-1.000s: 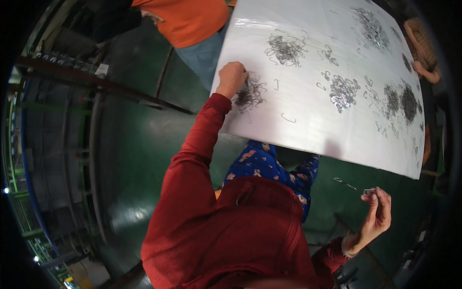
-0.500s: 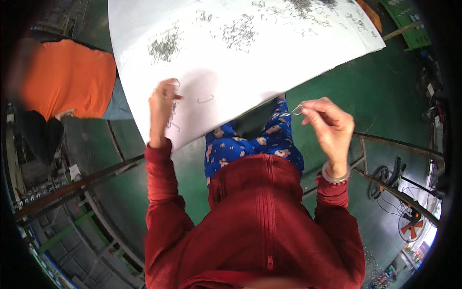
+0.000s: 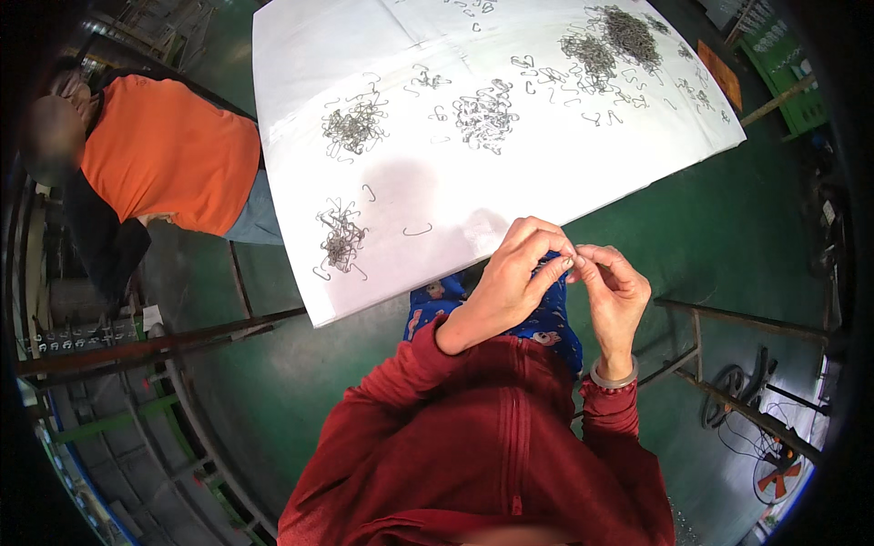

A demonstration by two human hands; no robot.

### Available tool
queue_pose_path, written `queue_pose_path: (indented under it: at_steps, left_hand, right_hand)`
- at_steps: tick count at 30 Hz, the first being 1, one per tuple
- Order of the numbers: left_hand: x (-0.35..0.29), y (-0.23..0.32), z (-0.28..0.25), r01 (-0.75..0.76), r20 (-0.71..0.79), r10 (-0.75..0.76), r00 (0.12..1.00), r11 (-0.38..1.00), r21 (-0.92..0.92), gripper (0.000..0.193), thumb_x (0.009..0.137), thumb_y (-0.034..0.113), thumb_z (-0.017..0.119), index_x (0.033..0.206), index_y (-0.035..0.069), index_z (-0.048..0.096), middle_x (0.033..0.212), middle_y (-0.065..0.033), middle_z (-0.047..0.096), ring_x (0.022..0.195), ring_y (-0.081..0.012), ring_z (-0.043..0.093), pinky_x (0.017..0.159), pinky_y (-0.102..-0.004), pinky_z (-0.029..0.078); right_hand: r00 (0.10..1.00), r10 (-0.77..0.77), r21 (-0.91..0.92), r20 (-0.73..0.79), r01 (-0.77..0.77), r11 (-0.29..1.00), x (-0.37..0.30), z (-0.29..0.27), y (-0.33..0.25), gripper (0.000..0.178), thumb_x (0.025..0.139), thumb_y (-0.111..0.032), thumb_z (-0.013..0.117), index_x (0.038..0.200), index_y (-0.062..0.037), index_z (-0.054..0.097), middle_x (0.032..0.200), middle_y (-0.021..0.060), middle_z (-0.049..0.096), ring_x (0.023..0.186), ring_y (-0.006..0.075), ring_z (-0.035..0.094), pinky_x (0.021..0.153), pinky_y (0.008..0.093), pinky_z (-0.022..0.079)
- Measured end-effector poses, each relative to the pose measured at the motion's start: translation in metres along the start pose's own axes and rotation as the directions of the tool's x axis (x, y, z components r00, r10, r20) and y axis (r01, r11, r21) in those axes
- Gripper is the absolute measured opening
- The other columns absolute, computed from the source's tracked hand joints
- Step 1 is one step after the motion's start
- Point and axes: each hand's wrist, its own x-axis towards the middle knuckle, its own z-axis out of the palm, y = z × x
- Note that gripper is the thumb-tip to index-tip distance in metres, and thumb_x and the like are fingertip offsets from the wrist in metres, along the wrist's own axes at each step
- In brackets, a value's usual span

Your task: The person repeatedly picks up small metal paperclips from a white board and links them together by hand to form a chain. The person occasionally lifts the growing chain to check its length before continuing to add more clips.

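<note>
Together, both hands [image 3: 569, 268] pinch, seemingly, a small wire hook [image 3: 571, 261].

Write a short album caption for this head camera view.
Both hands, left hand and right hand, meet fingertip to fingertip over a small wire piece beside a white sheet strewn with wire hooks.

bare white sheet [image 3: 473, 196] ahead, wire piles [image 3: 350, 127] beyond, person [image 3: 159, 155] left

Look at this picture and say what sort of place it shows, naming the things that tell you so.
Probably a small workshop or factory floor: a white table strewn with heaps of small bent wire hooks, a green painted floor, metal racks, and both hands meeting over one small piece.
</note>
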Motion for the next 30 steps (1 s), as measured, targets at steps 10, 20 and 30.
queue_pose_path:
  at_steps: [10,20,30]
  left_hand:
    - [-0.007,-0.012,0.001,0.028,-0.078,-0.028,0.997,1.000,-0.004,0.010,0.089,0.005,0.063,0.098,0.003,0.060,0.107,-0.0110,0.060,0.102,-0.0247,0.058,0.087,-0.0336,0.047]
    - [-0.023,-0.023,-0.012,0.049,-0.114,-0.058,0.992,0.995,-0.082,0.012,0.091,0.003,0.061,0.103,0.002,0.061,0.099,-0.0097,0.066,0.091,-0.0223,0.065,0.080,-0.0319,0.051]
    - [-0.040,0.001,-0.023,0.098,-0.152,-0.103,0.983,0.995,-0.036,0.010,0.087,-0.002,0.065,0.096,0.002,0.062,0.098,-0.0104,0.068,0.093,-0.0228,0.065,0.082,-0.0322,0.051]
  right_hand:
    - [0.987,-0.132,-0.185,0.091,0.147,0.972,0.010,0.006,0.005,0.010,0.084,0.010,0.064,0.090,0.0047,0.068,0.084,0.0093,0.067,0.068,0.0125,0.062,0.060,0.0223,0.050]
    - [0.997,-0.012,-0.153,0.079,0.024,0.988,0.036,0.002,-0.005,0.019,0.084,0.007,0.064,0.101,0.0034,0.070,0.090,0.0112,0.067,0.069,0.0119,0.061,0.055,0.0238,0.050]
    - [0.692,-0.271,-0.558,0.669,0.709,0.432,0.190,0.174,0.151,0.014,0.081,-0.005,0.061,0.093,-0.0044,0.069,0.096,0.0117,0.059,0.098,0.0289,0.058,0.081,0.0404,0.051]
